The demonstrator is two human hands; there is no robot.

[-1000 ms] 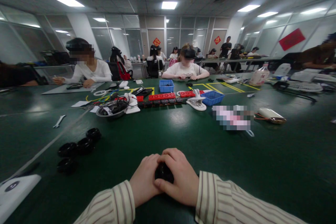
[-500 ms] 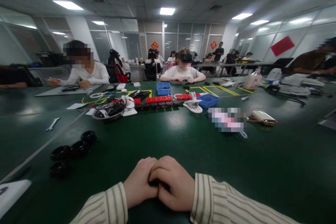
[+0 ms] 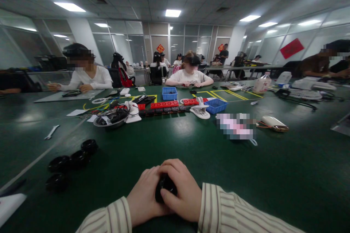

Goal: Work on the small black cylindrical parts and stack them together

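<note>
Red diamond signs [image 3: 160,48] (characters blurred); nothing legible.

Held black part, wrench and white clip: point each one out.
Black part [image 3: 167,184], head view: its exposed glossy surface.
Wrench [image 3: 52,132], head view: middle of its shaft.
White clip [image 3: 200,111], head view: middle of its body.

On the table [image 3: 273,174], at the near middle, the round part [image 3: 166,188] is between the left hand [image 3: 144,196] and the right hand [image 3: 184,189]. To the left lie four rings [image 3: 79,158]; farther left is a wrench [image 3: 51,132]. At the far middle, a power strip [image 3: 165,105] lies between a bowl [image 3: 109,126] and a clip base [image 3: 201,111]. One bin [image 3: 169,97] stands behind this strip.
</note>
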